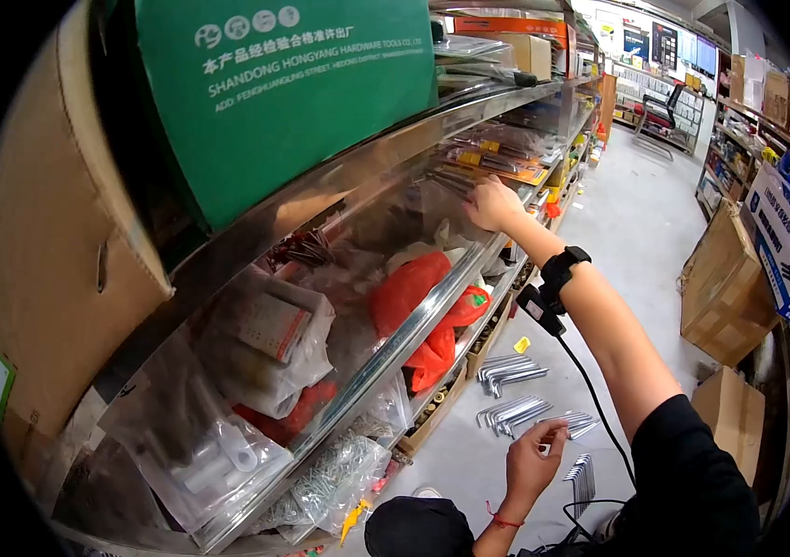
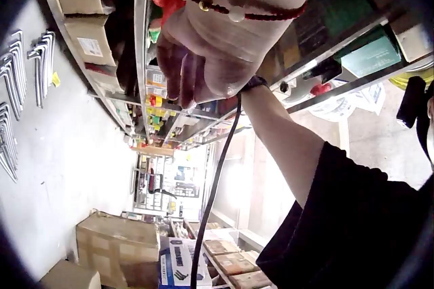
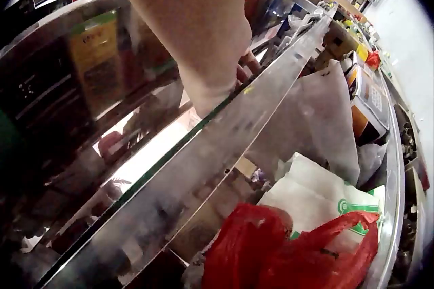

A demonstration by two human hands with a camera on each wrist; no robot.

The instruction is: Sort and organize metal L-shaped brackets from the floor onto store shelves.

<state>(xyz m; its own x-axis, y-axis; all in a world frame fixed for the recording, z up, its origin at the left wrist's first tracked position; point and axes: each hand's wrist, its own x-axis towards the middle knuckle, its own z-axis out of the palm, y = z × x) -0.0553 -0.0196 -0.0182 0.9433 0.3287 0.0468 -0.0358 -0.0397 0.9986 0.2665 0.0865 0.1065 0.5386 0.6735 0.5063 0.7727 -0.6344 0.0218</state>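
My right hand (image 1: pixel 495 204) reaches into the shelf, its fingers bent down at several slim silver rods (image 1: pixel 451 179). In the right wrist view the same hand (image 3: pixel 217 75) is behind a clear divider (image 3: pixel 203 147), and its fingertips are mostly hidden; I cannot tell whether they grip a rod. Low over the floor hangs my left hand (image 1: pixel 532 459), a red cord at its wrist, fingers loosely curled around nothing. Beneath and beside it, L-shaped hex keys (image 1: pixel 511 371) lie in rows, with another row (image 1: pixel 581 485) nearer the body.
A red plastic bag (image 1: pixel 414 297) and a bag of screws (image 1: pixel 339 478) fill the shelves, behind a metal front rail (image 1: pixel 395 367). A green box (image 1: pixel 293 102) stands above. Cardboard boxes (image 1: pixel 729 288) line the aisle's right side. A black cable (image 1: pixel 590 381) trails from the right wrist.
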